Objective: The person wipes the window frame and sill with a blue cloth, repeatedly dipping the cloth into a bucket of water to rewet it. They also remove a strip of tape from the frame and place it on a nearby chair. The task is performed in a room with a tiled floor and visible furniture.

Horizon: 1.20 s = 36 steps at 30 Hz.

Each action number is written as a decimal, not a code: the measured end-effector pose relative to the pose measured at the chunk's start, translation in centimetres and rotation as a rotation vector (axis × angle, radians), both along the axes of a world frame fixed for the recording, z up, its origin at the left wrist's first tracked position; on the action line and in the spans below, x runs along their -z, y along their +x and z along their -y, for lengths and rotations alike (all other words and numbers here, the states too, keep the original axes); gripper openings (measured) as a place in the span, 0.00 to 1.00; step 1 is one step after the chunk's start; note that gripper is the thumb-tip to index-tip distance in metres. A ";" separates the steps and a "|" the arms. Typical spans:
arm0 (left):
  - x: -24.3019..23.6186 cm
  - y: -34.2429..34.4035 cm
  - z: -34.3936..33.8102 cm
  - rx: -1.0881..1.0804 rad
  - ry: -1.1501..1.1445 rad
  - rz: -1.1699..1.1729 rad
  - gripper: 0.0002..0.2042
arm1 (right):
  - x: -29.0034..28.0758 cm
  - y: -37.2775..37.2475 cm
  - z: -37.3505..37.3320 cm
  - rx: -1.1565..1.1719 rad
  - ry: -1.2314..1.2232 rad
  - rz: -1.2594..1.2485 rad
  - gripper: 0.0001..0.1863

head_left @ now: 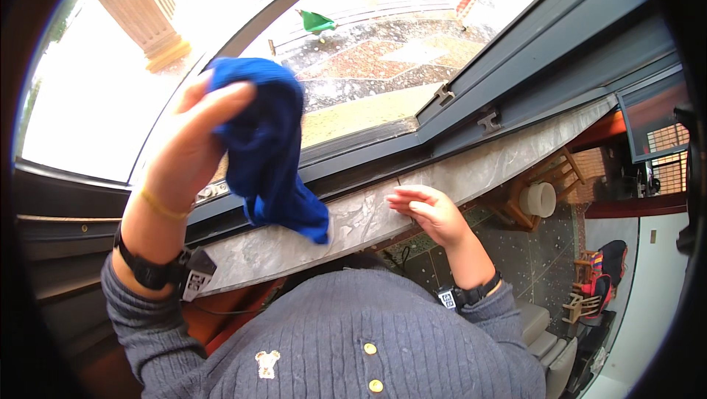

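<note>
The left hand is raised against the window pane, fingers closed around one blue cloth whose lower end hangs down to the marble sill. Further right, the right hand lies open and flat on the sill, holding nothing. Both wrists wear one black band each.

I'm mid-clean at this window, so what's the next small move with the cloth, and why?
Probably press the blue cloth flat against the glass. The left hand holds it bunched and raised, its tail dangling onto the marble sill, where the right hand rests for support.
</note>
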<state>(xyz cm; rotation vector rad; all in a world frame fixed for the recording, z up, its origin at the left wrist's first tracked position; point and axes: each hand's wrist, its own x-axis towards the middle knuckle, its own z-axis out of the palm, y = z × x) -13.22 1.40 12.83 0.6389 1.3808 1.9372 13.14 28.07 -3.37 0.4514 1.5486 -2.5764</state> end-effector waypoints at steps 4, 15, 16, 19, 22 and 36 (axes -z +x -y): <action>5.9 -0.6 -8.5 0.082 -0.488 -0.293 0.26 | 0.3 4.2 -1.4 0.280 0.101 -0.028 0.19; 15.0 -0.7 -21.3 0.510 -0.242 -1.103 0.08 | 0.5 5.7 -5.1 0.314 1.455 -0.152 0.15; 15.6 -0.3 -21.2 0.493 -0.289 -1.149 0.07 | 0.8 4.9 -5.7 0.314 1.521 -0.194 0.15; 16.6 0.3 -21.5 0.478 -0.263 -0.939 0.06 | 2.2 2.4 -6.5 0.334 1.642 -0.238 0.15; 16.4 0.2 -22.1 0.552 -0.430 -0.840 0.06 | 2.5 1.7 -6.7 0.237 1.773 -0.404 0.12; 15.4 -2.5 -15.7 0.689 -0.288 -1.067 0.08 | 3.1 2.1 -7.1 0.214 1.798 -0.403 0.12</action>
